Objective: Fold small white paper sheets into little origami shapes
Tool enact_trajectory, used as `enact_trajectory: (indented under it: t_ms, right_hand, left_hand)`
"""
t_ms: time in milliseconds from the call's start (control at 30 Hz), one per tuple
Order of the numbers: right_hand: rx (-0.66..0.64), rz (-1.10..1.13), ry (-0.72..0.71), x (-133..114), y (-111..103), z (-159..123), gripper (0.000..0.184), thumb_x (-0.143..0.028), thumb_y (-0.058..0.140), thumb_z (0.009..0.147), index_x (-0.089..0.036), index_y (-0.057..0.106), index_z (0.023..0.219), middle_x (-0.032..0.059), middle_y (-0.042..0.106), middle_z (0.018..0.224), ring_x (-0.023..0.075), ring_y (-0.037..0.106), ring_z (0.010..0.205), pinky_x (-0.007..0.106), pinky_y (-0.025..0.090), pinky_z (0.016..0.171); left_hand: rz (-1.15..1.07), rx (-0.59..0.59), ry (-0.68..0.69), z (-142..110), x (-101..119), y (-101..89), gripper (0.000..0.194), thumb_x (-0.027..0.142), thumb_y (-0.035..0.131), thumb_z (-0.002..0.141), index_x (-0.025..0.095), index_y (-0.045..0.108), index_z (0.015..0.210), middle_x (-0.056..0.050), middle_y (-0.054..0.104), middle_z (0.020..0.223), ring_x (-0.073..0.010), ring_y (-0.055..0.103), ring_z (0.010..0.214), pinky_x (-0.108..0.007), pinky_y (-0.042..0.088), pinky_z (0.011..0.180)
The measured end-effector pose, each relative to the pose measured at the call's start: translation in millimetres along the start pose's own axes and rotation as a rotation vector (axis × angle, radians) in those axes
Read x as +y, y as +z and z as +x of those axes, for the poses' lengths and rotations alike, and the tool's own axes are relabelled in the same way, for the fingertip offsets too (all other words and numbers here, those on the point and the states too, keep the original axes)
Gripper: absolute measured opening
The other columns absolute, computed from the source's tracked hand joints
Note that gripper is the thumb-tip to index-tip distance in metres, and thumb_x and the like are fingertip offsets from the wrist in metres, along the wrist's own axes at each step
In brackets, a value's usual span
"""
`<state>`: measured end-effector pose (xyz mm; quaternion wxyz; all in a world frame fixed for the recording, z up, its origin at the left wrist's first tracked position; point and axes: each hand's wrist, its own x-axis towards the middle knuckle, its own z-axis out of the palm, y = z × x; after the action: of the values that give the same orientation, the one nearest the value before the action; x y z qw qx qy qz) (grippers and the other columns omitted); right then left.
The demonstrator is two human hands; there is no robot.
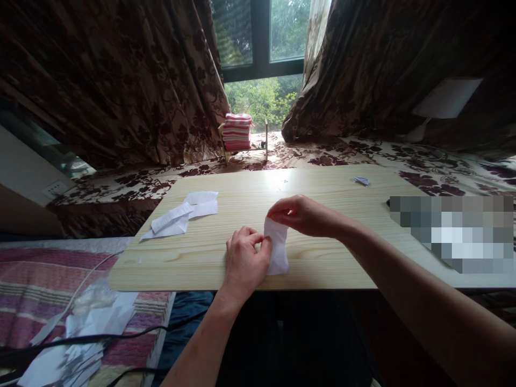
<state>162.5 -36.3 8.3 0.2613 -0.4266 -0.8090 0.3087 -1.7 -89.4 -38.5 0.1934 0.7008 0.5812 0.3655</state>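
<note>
While the right hand [305, 216] pinches the paper [279, 251], uneven pulling could tear it; left hand [245, 259] curled against its edge; grip indeterminable.

My one camera looked out from my head, forward and down across the table [242, 201], close above my left hand [246, 258] and right hand [304, 216]; its wide view reached the far window [261, 37] and the striped cloth [28, 285] at near left.
</note>
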Motion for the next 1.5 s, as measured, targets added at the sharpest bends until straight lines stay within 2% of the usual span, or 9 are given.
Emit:
enact_trajectory:
  t_ms: [100, 267, 400, 567, 867, 1500]
  right_hand:
    - [0.073, -0.004, 0.007, 2, 6, -2, 0.022, -0.019, 0.051, 0.079, -0.015, 0.071, 0.085, 0.0045, 0.072, 0.083, 0.0154, 0.063, 0.072, 0.023, 0.046, 0.062]
    - [0.279, -0.029, 0.133, 4, 15, -22, 0.021, -0.024, 0.051, 0.082, -0.016, 0.07, 0.088, 0.0056, 0.072, 0.089, 0.0173, 0.063, 0.079, 0.027, 0.045, 0.069]
    - [0.348, 0.105, 0.221, 8, 34, -39, 0.024, -0.03, 0.048, 0.084, -0.016, 0.068, 0.084, 0.0049, 0.07, 0.083, 0.017, 0.062, 0.077, 0.027, 0.044, 0.068]
    - [0.454, 0.187, 0.221, 8, 54, -44, 0.023, -0.031, 0.049, 0.084, -0.016, 0.066, 0.084, 0.0049, 0.066, 0.084, 0.0158, 0.059, 0.075, 0.026, 0.043, 0.066]
    - [0.475, 0.181, 0.164, 7, 58, -48, 0.017, -0.029, 0.052, 0.083, -0.017, 0.064, 0.079, 0.0038, 0.061, 0.083, 0.0139, 0.056, 0.072, 0.025, 0.042, 0.06]
    - [0.479, 0.152, 0.124, 8, 61, -45, 0.022, -0.034, 0.05, 0.085, -0.019, 0.059, 0.072, 0.0043, 0.061, 0.081, 0.0136, 0.051, 0.059, 0.026, 0.04, 0.054]
  left_hand:
    - [0.082, 0.01, -0.003, -1, -1, -1.3, 0.022, 0.02, 0.055, 0.078, 0.018, 0.058, 0.056, -0.002, 0.058, 0.074, -0.0188, 0.052, 0.082, -0.033, 0.039, 0.08]
    - [0.019, 0.027, -0.009, -2, -4, -2.6, 0.024, 0.021, 0.052, 0.081, 0.019, 0.057, 0.058, -0.002, 0.058, 0.073, -0.0179, 0.053, 0.08, -0.031, 0.04, 0.079]
    - [-0.032, 0.05, -0.007, -3, -4, -2.7, 0.027, 0.023, 0.05, 0.082, 0.019, 0.054, 0.056, -0.002, 0.056, 0.07, -0.0168, 0.053, 0.077, -0.029, 0.041, 0.077]
    - [-0.055, 0.049, 0.005, -4, -5, -4.1, 0.028, 0.025, 0.049, 0.083, 0.019, 0.053, 0.055, -0.002, 0.056, 0.07, -0.0165, 0.053, 0.076, -0.028, 0.042, 0.076]
    - [-0.033, 0.051, 0.025, -5, -3, -5.0, 0.029, 0.025, 0.05, 0.082, 0.019, 0.053, 0.055, -0.002, 0.056, 0.069, -0.0163, 0.054, 0.075, -0.028, 0.042, 0.077]
    - [0.034, 0.057, 0.065, -5, -6, -6.4, 0.028, 0.022, 0.05, 0.083, 0.018, 0.049, 0.055, 0.0, 0.057, 0.067, -0.0157, 0.054, 0.073, -0.032, 0.039, 0.08]
